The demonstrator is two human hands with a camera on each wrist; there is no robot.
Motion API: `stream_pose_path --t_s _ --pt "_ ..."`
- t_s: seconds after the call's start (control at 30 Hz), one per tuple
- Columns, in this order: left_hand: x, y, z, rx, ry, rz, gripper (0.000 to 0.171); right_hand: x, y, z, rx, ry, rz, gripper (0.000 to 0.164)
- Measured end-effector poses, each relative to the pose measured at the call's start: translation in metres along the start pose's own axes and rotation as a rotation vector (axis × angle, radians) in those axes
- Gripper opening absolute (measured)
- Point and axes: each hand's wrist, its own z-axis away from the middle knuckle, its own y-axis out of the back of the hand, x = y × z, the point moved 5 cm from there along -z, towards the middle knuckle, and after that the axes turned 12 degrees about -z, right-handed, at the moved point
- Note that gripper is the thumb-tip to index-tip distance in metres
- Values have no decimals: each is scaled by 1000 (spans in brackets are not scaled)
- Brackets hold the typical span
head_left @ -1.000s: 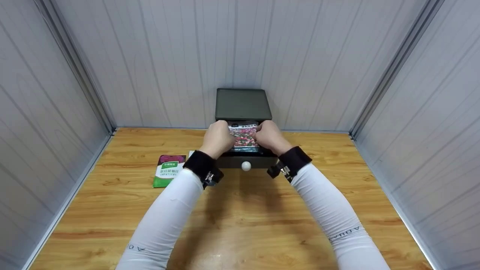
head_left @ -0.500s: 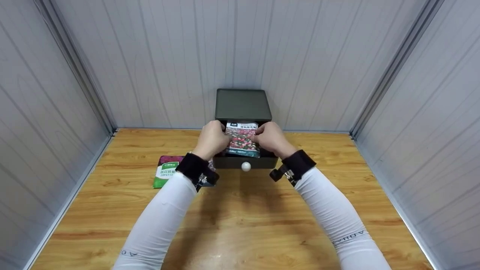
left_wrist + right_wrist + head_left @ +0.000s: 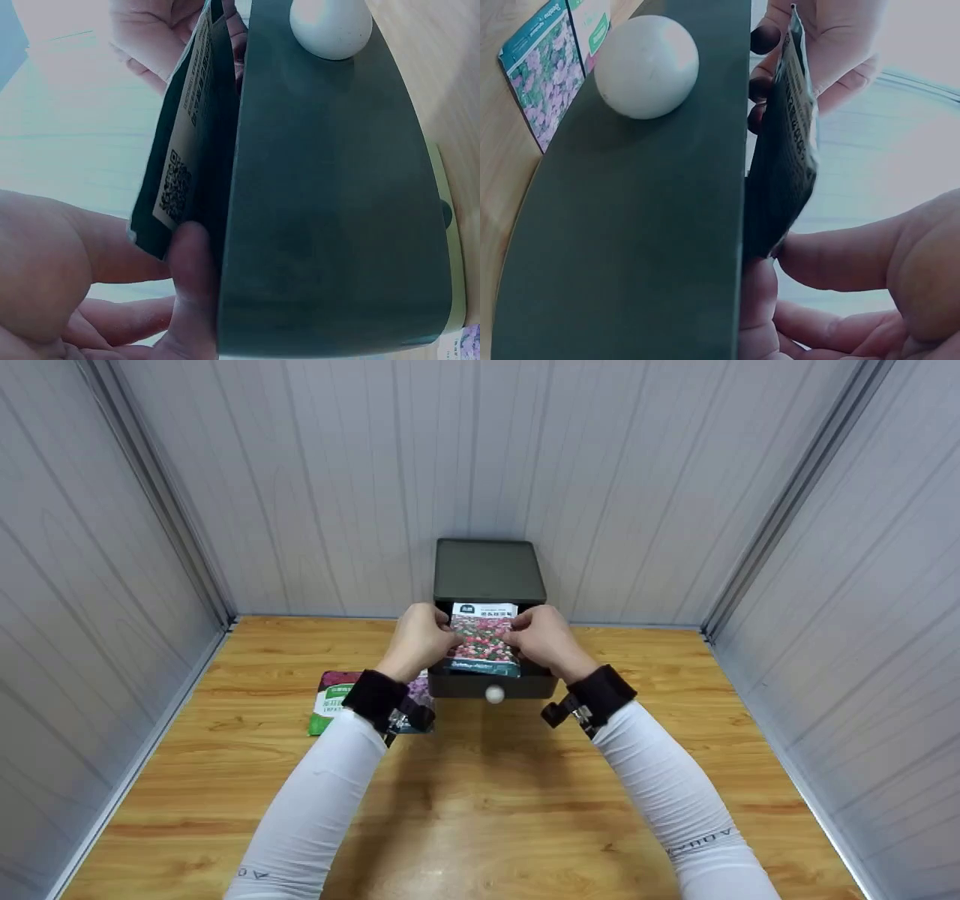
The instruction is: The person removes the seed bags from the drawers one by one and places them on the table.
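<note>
A seed packet (image 3: pixel 484 641) printed with pink flowers lies over the pulled-out drawer (image 3: pixel 457 688) of a dark green box (image 3: pixel 489 570). My left hand (image 3: pixel 420 639) pinches its left edge between thumb and fingers. On the opposite edge, my right hand (image 3: pixel 549 639) pinches it the same way. In the left wrist view the back of the packet (image 3: pixel 180 165) shows a QR code, tilted just above the drawer front (image 3: pixel 330 210). The right wrist view shows the packet (image 3: pixel 786 157) from its side, with a white round knob (image 3: pixel 646 67) on the drawer front. The drawer's inside is mostly hidden.
Left of the box, a green and white packet (image 3: pixel 328 703) lies on the wooden table (image 3: pixel 480 802), beside a packet with purple flowers (image 3: pixel 422 694) partly covered by the left wrist strap. Pale panel walls (image 3: pixel 345 472) stand behind the box and on both sides.
The packet has come up from deeper in the drawer and its whole front now shows, its lower edge nearer the drawer front. My left hand has shifted slightly left, uncovering more of the purple-flowered packet.
</note>
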Motion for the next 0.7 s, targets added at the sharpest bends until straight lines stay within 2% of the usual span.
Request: stream_pose_path --t_s 0.07,0.1,0.27,0.37,0.53,0.7 --pt "-1 0 0 -8 -7 36 44 0 1 1 1 -6 0 33" --pt "-1 -1 0 -10 -7 52 43 -1 1 1 3 -5 7 34" --pt "-4 0 2 -19 26 99 9 -1 1 2 3 1 33 33" --pt "-4 1 4 -40 41 107 21 -2 1 4 -4 8 33 34" --pt "-2 2 8 -80 43 108 15 -4 2 8 -22 3 -2 35" --pt "-2 4 9 -92 32 86 19 -4 3 10 -22 -10 -11 36"
